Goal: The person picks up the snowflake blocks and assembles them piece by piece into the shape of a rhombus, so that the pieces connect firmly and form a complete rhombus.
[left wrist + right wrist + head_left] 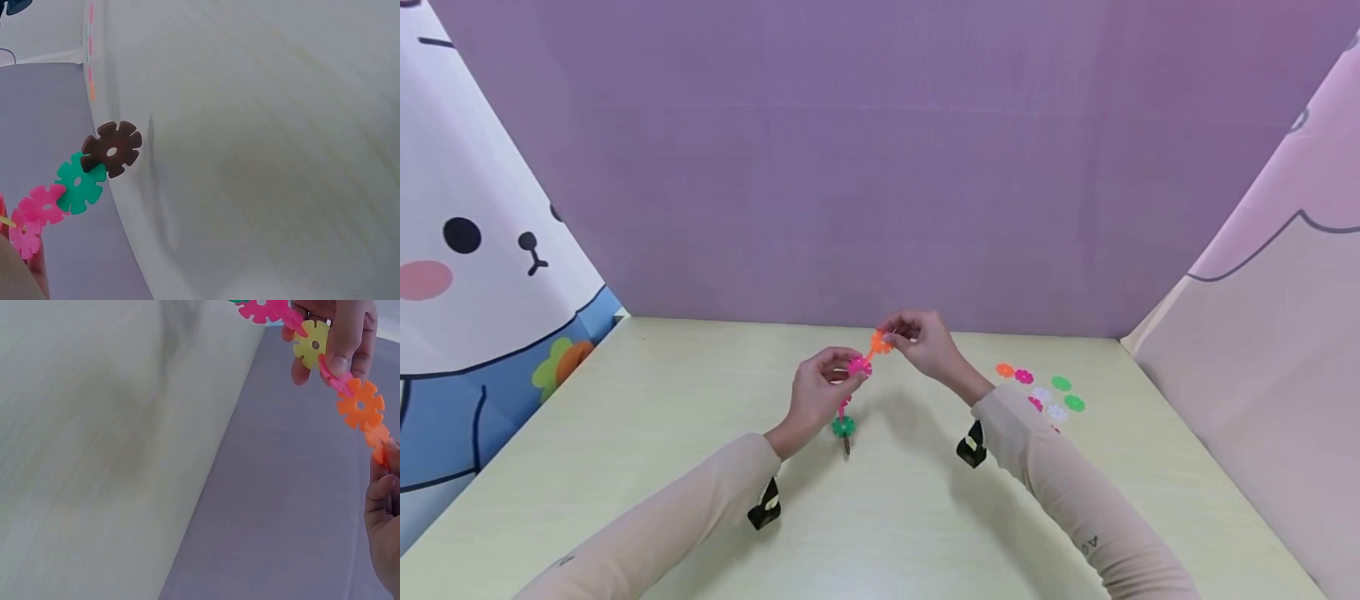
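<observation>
Several notched, flower-shaped plastic discs are slotted together into a chain held up in both hands. My left hand [818, 390] pinches the chain partway along, at a yellow disc [310, 344] and the pink disc [860, 367] beside it. Below that hand hang pink discs [45, 205], then a green disc [843, 426], with a brown disc [112, 150] at the free end. With thumb and fingers my right hand [928, 346] grips the orange end, where one orange disc [360, 405] joins another. Its fingertips partly hide the end piece.
On the pale table [685, 400], to the right, lie loose discs: orange [1004, 369], pink [1024, 377], green [1061, 383] and white [1056, 412]. The right sleeve [1060, 483] covers part of that group. A purple backdrop [880, 167] rises behind the table.
</observation>
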`<state>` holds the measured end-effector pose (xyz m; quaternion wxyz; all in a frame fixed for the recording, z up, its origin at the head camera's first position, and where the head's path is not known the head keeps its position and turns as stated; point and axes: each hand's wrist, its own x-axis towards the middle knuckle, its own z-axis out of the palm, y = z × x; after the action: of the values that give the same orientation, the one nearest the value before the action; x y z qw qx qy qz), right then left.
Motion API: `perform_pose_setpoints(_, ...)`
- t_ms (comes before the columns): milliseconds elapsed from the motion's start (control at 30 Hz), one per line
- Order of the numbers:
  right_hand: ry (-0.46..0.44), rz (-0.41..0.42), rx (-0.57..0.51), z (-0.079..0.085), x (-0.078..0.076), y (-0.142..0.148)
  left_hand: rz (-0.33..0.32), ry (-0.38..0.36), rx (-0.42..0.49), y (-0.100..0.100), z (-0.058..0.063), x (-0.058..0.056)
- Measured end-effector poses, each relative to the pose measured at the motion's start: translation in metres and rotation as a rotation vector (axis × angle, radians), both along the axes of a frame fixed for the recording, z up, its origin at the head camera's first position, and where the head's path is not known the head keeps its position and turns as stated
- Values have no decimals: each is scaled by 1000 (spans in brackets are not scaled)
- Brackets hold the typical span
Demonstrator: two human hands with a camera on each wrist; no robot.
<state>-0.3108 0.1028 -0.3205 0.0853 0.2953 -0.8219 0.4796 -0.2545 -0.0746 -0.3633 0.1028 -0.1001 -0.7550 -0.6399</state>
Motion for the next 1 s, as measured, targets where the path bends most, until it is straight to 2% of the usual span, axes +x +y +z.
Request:
perform_pose_setpoints(167, -12, 20, 7, 0, 0, 1, 6, 7, -6, 0, -13, -10)
perform_pose_setpoints(300, -24, 37, 16, 1, 0, 2, 2, 25, -8, 0, -17, -12)
perform_pose_setpoints(533, -10, 58, 39, 1, -1, 2, -3, 35, 2, 0, -16, -13)
perform_pose_setpoints(1000, 30, 63, 82, 5, -5, 5, -1, 2, -17, 2, -13, -16)
